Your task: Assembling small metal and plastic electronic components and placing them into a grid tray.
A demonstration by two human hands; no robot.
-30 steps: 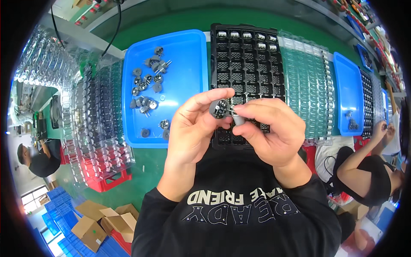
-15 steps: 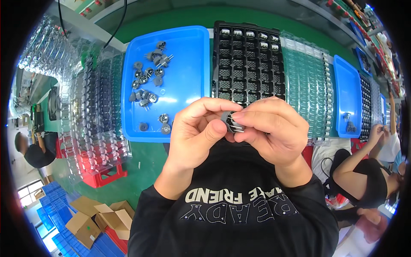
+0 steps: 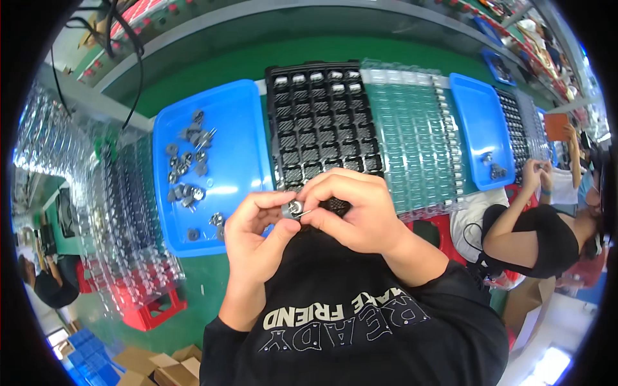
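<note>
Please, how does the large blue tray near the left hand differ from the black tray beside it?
Inside: the blue tray is one open, smooth space, while the black tray is divided into rows of small pockets.
Contents: the blue tray has grey parts scattered loosely; the black tray has silvery pieces seated in its upper rows.
Shared: both hold small things.
</note>
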